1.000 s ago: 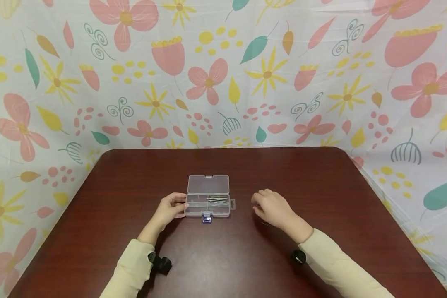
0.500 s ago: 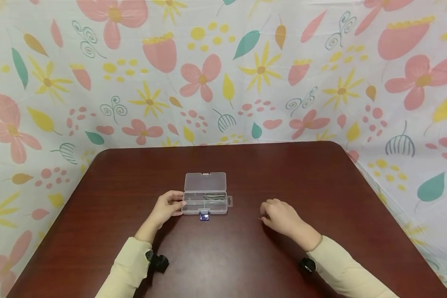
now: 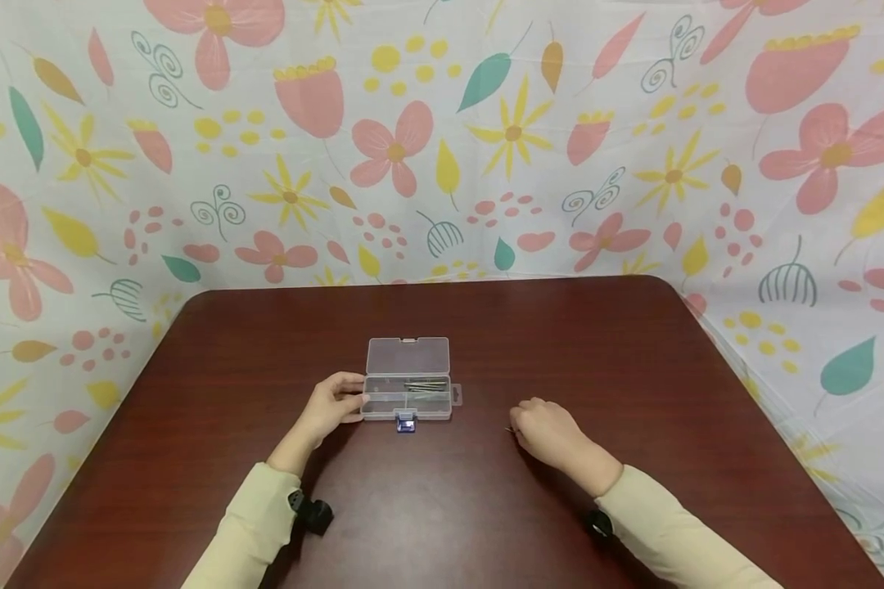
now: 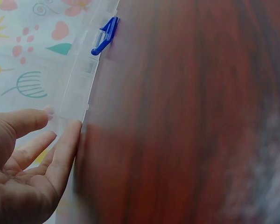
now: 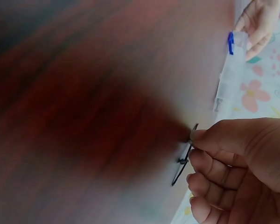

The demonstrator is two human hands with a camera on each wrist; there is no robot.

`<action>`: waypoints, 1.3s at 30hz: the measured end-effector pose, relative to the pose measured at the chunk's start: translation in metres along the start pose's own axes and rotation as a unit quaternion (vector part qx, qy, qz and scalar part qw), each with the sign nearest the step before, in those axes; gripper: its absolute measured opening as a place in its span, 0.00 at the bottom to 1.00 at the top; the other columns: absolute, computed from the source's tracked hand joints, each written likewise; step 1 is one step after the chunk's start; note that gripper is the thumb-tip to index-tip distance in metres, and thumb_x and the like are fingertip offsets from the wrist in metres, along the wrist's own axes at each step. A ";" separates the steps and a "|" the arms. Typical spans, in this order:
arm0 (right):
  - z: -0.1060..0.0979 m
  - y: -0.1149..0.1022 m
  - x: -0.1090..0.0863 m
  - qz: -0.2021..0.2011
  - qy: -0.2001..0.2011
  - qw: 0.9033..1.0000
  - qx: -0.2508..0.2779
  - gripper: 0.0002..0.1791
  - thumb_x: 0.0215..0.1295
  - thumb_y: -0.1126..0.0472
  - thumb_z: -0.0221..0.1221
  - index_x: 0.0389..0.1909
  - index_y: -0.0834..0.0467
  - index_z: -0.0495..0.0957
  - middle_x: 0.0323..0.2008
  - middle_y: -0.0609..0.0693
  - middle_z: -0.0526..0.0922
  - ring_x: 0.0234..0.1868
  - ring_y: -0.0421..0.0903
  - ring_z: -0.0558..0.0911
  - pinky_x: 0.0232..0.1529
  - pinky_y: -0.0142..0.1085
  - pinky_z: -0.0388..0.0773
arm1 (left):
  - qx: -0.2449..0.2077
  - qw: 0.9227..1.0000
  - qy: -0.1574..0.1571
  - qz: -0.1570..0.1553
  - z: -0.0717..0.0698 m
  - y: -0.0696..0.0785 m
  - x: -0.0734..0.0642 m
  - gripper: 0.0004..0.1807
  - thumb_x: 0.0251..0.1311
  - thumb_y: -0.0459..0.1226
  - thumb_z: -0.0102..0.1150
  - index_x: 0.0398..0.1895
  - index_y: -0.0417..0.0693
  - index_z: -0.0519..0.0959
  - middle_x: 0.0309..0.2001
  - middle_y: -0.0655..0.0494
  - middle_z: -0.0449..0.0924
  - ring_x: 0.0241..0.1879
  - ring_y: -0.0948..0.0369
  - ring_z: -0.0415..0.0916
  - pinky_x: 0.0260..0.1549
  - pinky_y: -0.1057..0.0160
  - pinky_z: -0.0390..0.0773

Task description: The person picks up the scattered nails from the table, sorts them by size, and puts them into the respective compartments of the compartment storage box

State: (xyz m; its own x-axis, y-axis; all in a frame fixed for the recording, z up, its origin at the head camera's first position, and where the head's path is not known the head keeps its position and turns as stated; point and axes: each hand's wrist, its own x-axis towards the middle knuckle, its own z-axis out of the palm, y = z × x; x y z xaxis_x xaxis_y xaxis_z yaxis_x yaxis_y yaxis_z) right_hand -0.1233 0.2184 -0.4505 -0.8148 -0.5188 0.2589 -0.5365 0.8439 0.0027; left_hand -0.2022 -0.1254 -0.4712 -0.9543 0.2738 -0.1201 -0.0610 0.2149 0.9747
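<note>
A clear plastic compartment box (image 3: 385,406) stands on the table with its lid (image 3: 408,357) raised at the back. Its blue latch (image 3: 406,423) hangs down at the front. Several thin metallic rods (image 3: 426,386) lie in the back right of the box. My left hand (image 3: 326,409) holds the left end, thumb at the rim and fingers along the side. To the right of the box, my right hand (image 3: 549,433) pinches a thin dark nail-like piece (image 5: 178,175) between thumb and forefinger. A small dark lump shows partway along that piece; its exact kind I cannot tell.
The dark reddish-brown table (image 3: 427,507) has rounded far corners. A floral cloth (image 3: 442,147) hangs behind and beside it. A clear hanging tab (image 3: 457,394) juts from the box's right end. Black cameras (image 3: 311,512) sit on both wrists.
A small dark piece lay under my right hand one second ago; it now shows at the fingertips. That hand shifted right, then slightly back left. My left hand stays at the box.
</note>
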 end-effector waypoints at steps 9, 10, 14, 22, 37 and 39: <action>-0.003 -0.007 0.006 0.010 -0.031 0.999 0.004 0.09 0.48 0.74 0.62 0.19 0.60 0.74 0.19 0.50 0.74 0.22 0.48 0.74 0.20 0.34 0.73 | -0.006 1.000 0.004 -0.005 0.007 0.004 -0.004 0.20 0.61 0.25 0.55 0.57 0.28 0.67 0.54 0.28 0.70 0.40 0.57 0.77 0.36 0.57 0.85; -0.002 -0.007 0.006 0.011 -0.035 0.999 0.003 0.08 0.48 0.74 0.62 0.19 0.60 0.74 0.19 0.51 0.74 0.23 0.48 0.74 0.20 0.35 0.74 | -0.005 1.000 0.005 -0.003 0.008 0.005 -0.004 0.20 0.61 0.25 0.55 0.56 0.27 0.67 0.54 0.28 0.70 0.40 0.57 0.77 0.36 0.57 0.85; -0.003 -0.008 0.009 0.007 -0.050 0.999 0.001 0.05 0.48 0.73 0.62 0.22 0.62 0.75 0.20 0.52 0.74 0.24 0.49 0.73 0.21 0.35 0.74 | -0.002 1.000 0.005 0.000 0.011 0.007 -0.003 0.21 0.60 0.25 0.55 0.56 0.28 0.67 0.54 0.28 0.71 0.39 0.57 0.78 0.36 0.56 0.85; 0.002 -0.013 0.014 0.007 -0.050 0.999 0.004 0.08 0.43 0.73 0.59 0.18 0.60 0.71 0.17 0.50 0.71 0.22 0.48 0.71 0.18 0.36 0.70 | -0.005 1.000 0.007 0.000 0.017 0.007 -0.002 0.20 0.61 0.25 0.55 0.56 0.28 0.67 0.52 0.28 0.71 0.39 0.56 0.77 0.35 0.56 0.85; -0.001 -0.020 0.024 0.021 0.069 0.997 0.033 0.11 0.39 0.70 0.59 0.19 0.55 0.66 0.18 0.44 0.67 0.23 0.42 0.67 0.18 0.30 0.65 | -0.024 0.999 0.018 -0.017 0.023 0.005 -0.003 0.19 0.60 0.25 0.55 0.55 0.28 0.68 0.52 0.29 0.71 0.39 0.56 0.77 0.36 0.55 0.85; -0.003 -0.022 0.026 0.029 0.078 0.995 0.048 0.10 0.41 0.70 0.59 0.21 0.55 0.69 0.20 0.44 0.70 0.25 0.43 0.70 0.20 0.32 0.69 | -0.022 0.999 0.017 -0.015 0.024 0.005 -0.004 0.19 0.60 0.25 0.55 0.55 0.27 0.67 0.52 0.29 0.71 0.39 0.57 0.77 0.35 0.55 0.85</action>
State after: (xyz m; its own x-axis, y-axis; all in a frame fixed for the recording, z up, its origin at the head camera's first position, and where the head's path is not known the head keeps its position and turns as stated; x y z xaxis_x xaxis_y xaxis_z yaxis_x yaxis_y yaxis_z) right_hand -0.1327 0.1868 -0.4412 -0.8054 -0.4353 0.4022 -0.5134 0.8515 -0.1066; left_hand -0.1920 -0.1028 -0.4699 -0.9614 0.2352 -0.1430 -0.1015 0.1803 0.9784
